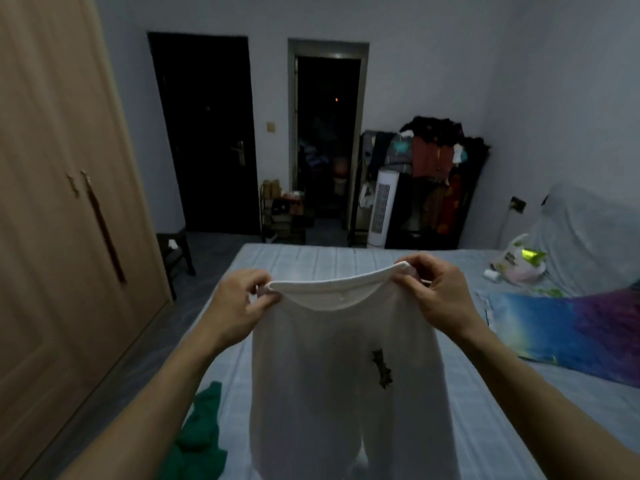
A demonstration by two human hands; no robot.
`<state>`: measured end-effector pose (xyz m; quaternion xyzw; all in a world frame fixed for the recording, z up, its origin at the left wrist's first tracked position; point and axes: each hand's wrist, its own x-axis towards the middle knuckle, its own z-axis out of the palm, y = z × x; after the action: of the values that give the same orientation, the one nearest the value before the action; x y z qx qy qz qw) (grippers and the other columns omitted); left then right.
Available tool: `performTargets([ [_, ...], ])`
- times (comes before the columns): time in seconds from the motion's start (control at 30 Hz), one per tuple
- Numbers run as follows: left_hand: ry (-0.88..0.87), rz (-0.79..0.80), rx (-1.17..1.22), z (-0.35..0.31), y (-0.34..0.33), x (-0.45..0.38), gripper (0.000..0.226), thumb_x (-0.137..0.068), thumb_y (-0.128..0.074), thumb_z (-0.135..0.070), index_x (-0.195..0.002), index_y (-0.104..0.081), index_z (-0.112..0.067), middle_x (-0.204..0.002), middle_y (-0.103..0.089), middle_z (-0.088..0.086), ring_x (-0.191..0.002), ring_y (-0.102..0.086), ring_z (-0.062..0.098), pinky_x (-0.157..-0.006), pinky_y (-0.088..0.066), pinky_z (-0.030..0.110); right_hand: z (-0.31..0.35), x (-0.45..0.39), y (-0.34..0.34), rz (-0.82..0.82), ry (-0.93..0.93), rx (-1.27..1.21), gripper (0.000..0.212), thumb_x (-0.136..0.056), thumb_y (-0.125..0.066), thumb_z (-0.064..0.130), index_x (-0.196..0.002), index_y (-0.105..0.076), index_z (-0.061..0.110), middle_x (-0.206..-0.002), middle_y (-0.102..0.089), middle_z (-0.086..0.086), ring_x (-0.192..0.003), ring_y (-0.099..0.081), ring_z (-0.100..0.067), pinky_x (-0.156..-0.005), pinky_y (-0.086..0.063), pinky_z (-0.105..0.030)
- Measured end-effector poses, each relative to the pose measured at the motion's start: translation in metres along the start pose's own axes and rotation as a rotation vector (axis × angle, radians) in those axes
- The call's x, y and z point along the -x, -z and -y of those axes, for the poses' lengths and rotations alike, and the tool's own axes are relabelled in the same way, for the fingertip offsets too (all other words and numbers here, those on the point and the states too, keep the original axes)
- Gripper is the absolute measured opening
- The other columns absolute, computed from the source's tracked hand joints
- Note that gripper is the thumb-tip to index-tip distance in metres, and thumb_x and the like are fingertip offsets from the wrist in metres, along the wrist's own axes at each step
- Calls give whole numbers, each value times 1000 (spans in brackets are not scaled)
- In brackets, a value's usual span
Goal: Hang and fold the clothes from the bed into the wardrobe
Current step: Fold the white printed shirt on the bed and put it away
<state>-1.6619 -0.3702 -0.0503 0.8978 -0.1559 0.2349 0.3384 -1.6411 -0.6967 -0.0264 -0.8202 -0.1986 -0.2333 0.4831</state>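
White garment, perhaps trousers, small dark motif, waistband pinched taut between left hand and right hand

Two hands, one white garment, one green garment, two doorways.

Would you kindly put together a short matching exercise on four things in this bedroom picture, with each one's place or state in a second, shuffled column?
Things:
1. white garment
2. green garment
3. wardrobe
4. plastic bag

Places or states:
A. doors shut, at the left of the room
B. held up by its top edge between the left hand and the right hand
C. lying at the far right of the bed
D. crumpled at the bed's near left edge

Pairs: 1-B, 2-D, 3-A, 4-C
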Motion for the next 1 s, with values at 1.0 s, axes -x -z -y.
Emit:
performTargets([
  [1.0, 94, 254, 448, -36, 63, -27, 28, -78, -83, -35, -78, -68, -10, -76, -71, 11, -68, -66, 14, -59, -51, 24, 15, -17, 43, 106, -66, -195, 15, -86, -68, 27, -91, -71, 13, -88, -71, -6, -81, -70, -22, -68, -61, -35],
])
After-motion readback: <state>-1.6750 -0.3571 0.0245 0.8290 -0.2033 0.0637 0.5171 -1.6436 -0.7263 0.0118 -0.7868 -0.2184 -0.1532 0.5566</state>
